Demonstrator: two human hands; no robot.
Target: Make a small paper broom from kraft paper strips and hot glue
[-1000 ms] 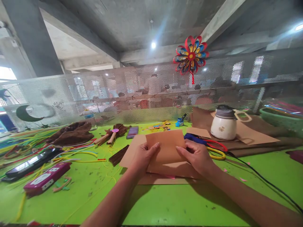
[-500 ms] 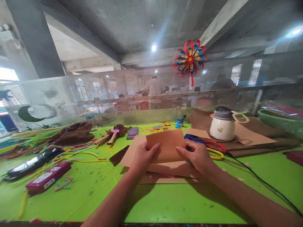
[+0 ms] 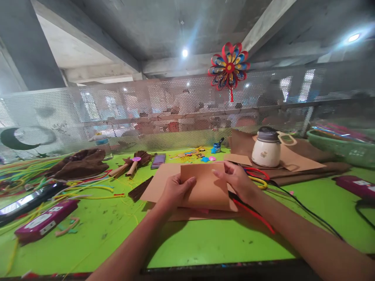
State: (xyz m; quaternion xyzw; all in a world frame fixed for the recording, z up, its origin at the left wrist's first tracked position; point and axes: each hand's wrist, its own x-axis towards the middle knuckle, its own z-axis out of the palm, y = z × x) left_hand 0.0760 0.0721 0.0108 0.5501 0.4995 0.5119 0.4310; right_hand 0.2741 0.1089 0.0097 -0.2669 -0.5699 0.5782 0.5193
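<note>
A folded sheet of brown paper (image 3: 205, 187) is between my two hands, over more brown sheets lying on the table. My left hand (image 3: 175, 191) pinches its left side, thumb on the near face and fingers behind. At the sheet's upper right is my right hand (image 3: 238, 181), its fingers gripping the edge and its thumb in front. A long thin red thing (image 3: 254, 216) sticks out from beneath my right hand; its kind and whether the hand holds it are hidden. A larger brown sheet (image 3: 155, 181) lies under the paper on the left.
Behind my right hand are red and yellow loops (image 3: 259, 182) and a white lidded bottle (image 3: 266, 150) on brown material. A black cable (image 3: 304, 208) crosses the right side. Leftward lie a purple box (image 3: 47, 220), a phone-like device (image 3: 32, 199) and colored cords. A perforated screen (image 3: 131, 117) stands behind.
The view has shifted slightly right. The upright flap now reaches down over the sheet below it. My right thumb has risen along the paper, and more of the red thing shows.
</note>
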